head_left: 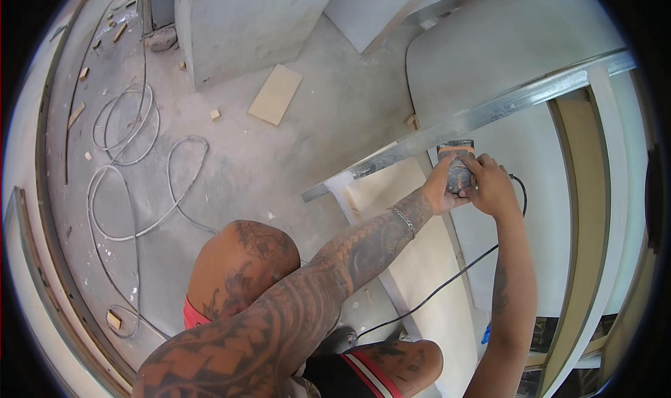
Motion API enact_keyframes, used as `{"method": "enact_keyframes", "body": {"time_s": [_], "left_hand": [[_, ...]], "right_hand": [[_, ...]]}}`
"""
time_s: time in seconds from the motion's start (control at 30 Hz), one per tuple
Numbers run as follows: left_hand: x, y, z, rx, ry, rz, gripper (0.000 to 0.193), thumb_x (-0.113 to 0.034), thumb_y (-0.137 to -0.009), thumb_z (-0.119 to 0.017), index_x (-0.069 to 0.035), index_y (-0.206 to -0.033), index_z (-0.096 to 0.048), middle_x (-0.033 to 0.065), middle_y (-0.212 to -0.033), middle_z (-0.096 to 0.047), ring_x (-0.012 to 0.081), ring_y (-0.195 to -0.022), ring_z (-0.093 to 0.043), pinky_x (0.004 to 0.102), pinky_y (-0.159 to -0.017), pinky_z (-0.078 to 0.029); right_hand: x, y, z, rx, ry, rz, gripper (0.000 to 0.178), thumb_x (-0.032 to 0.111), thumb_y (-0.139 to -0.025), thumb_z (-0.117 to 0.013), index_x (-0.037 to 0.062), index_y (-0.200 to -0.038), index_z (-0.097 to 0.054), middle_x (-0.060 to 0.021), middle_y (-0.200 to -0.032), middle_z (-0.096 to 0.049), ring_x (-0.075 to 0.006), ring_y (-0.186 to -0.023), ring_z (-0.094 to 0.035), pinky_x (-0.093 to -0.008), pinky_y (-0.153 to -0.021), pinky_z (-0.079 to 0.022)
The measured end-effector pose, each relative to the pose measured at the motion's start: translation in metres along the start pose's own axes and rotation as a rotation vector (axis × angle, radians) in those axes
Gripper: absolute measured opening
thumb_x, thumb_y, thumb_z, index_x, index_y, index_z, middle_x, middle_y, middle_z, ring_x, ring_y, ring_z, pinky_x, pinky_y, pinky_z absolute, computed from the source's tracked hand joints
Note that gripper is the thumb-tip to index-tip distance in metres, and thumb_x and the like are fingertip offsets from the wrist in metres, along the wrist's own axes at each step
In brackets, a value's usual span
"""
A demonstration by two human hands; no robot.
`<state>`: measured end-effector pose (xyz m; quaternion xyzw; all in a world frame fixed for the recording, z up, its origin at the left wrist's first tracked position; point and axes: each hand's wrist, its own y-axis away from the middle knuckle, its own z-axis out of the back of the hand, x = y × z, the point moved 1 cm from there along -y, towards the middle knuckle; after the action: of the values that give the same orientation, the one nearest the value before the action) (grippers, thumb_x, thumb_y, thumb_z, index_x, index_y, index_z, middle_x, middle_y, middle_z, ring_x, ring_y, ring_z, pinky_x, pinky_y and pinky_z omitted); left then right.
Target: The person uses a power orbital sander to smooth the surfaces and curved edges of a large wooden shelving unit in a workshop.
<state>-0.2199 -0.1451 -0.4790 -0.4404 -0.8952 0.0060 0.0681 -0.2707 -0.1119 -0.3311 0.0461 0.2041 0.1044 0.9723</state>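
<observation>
A small dark grey and orange power tool, which looks like an electric sander (457,178), is held between both hands, right of the middle of the view. My left hand (439,188) wraps its left side and underside. My right hand (491,186) grips it from the right, with fingers over its top. A black cord (447,284) runs from near the right hand, behind the right forearm, down to the floor by my feet. The tool is close to a long metal-faced edge (482,115) of a pale panel structure. Its working face is hidden.
Loops of grey cable (115,167) lie on the concrete floor at left. A flat pale board (276,95) and small wood offcuts (214,115) are scattered there. A curved white panel (517,34) stands at upper right. Wooden ribs (586,209) cross the right side.
</observation>
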Motion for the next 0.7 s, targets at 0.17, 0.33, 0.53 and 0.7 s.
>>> {"method": "enact_keyframes", "body": {"time_s": [0.17,0.33,0.53,0.7], "left_hand": [[0.006,-0.007,0.011,0.075,0.095,-0.081,0.051,-0.058,-0.096,-0.046,-0.015,-0.12,-0.057,0.0068,-0.105,-0.063,0.021,-0.078,-0.057,0.0408,-0.081,-0.054],[0.003,-0.011,-0.002,0.023,0.173,-0.109,0.051,-0.058,-0.096,-0.045,-0.014,-0.118,-0.057,0.0069,-0.102,-0.063,0.0195,-0.069,-0.05,0.0377,-0.076,-0.054],[-0.011,-0.01,0.0,0.066,0.216,-0.149,0.044,-0.051,-0.096,-0.047,-0.012,-0.112,-0.059,0.0067,-0.097,-0.061,0.0196,-0.066,-0.047,0.0371,-0.077,-0.053],[-0.011,-0.005,-0.006,-0.016,0.264,-0.164,0.037,-0.044,-0.096,-0.048,-0.012,-0.107,-0.06,0.0059,-0.093,-0.061,0.0189,-0.064,-0.044,0.0364,-0.076,-0.052]], "right_hand": [[0.001,-0.012,-0.008,-0.028,0.073,0.119,0.062,0.01,-0.066,-0.078,0.0163,-0.126,-0.061,-0.0089,-0.107,-0.06,-0.0302,-0.105,-0.057,-0.045,-0.089,-0.046],[-0.003,-0.019,-0.004,-0.077,0.118,0.194,0.062,0.008,-0.067,-0.077,0.0177,-0.126,-0.062,-0.0083,-0.108,-0.06,-0.0291,-0.104,-0.057,-0.044,-0.089,-0.045],[0.007,-0.033,0.0,-0.107,0.134,0.242,0.059,0.008,-0.067,-0.077,0.0176,-0.124,-0.064,-0.0082,-0.111,-0.061,-0.0283,-0.106,-0.056,-0.0426,-0.092,-0.043],[0.005,-0.038,-0.004,-0.079,0.168,0.229,0.056,0.008,-0.066,-0.078,0.0167,-0.121,-0.066,-0.0082,-0.111,-0.062,-0.0283,-0.107,-0.057,-0.0419,-0.094,-0.043]]}}
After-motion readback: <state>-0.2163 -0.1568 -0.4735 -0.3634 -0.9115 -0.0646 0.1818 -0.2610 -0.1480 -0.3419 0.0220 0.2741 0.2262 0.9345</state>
